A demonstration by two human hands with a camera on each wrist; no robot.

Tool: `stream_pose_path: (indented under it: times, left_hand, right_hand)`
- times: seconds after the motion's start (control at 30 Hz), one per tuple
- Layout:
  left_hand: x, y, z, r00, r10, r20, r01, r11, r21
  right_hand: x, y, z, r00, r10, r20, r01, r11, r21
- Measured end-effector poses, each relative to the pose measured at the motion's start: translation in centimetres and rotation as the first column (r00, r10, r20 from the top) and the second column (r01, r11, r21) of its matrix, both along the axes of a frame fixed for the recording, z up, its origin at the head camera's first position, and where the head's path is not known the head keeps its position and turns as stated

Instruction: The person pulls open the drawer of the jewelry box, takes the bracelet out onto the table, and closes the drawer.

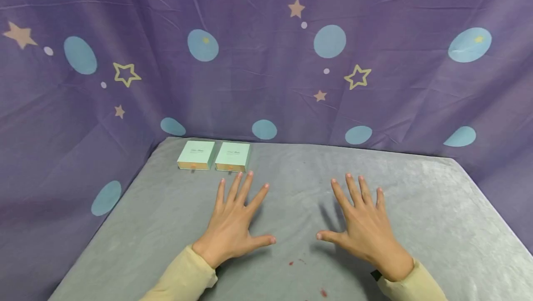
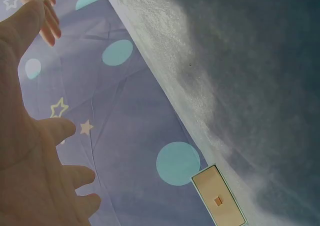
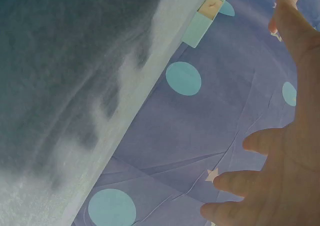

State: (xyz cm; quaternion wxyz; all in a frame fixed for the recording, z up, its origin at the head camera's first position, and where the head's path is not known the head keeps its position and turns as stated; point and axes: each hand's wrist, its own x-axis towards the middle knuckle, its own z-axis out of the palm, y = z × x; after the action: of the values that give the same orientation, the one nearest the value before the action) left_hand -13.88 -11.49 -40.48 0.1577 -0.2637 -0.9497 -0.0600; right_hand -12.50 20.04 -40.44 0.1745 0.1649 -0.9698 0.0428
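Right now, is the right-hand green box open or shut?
It looks shut: the orange front of the right-hand green box sits flush under its top edge.

Wide gap between the hands (image 1: 232, 228) (image 1: 368, 228), two boxes (image 1: 196, 152) (image 1: 232, 154) beyond the left.

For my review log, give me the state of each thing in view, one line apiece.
Left box: closed, lying flat.
Right box: closed, lying flat beside the other.
Left hand: open, fingers spread, holding nothing.
Right hand: open, fingers spread, holding nothing.
Grey cloth: spread out, with small red marks.
Purple curtain: hanging, creased.
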Motion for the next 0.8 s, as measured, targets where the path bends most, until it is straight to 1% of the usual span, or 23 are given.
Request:
stream_pose_path:
  times: [0.27,0.33,0.43,0.6,0.7,0.8]
  left_hand:
    - [-0.2,0.0,-0.4,1.000,0.001,-0.007,-0.001,1.000,-0.004]
    - [-0.3,0.0,-0.5,1.000,-0.008,-0.004,0.008,1.000,0.009]
    - [-0.4,-0.1,-0.3,1.000,-0.019,0.000,0.019,0.999,0.041]
    - [-1.1,-0.4,0.2,0.999,-0.029,0.014,0.028,0.996,0.080]
    - [-1.7,-0.6,0.3,0.999,-0.047,0.026,0.044,0.994,0.096]
    - [-2.3,-0.7,0.3,0.998,-0.061,0.021,0.058,0.991,0.121]
  right_hand:
    - [-0.2,0.1,0.0,1.000,-0.004,0.017,0.004,1.000,-0.009]
    - [-0.2,0.1,0.2,1.000,-0.007,0.020,0.007,1.000,-0.015]
    - [-0.3,-0.1,0.4,1.000,0.013,0.011,-0.012,0.999,-0.049]
    - [-1.1,-1.0,0.6,0.997,0.077,-0.020,-0.078,0.990,-0.114]
    - [-1.7,-1.4,0.7,0.995,0.098,-0.029,-0.101,0.988,-0.120]
    - [-2.3,-1.8,0.6,0.993,0.112,-0.032,-0.115,0.986,-0.118]
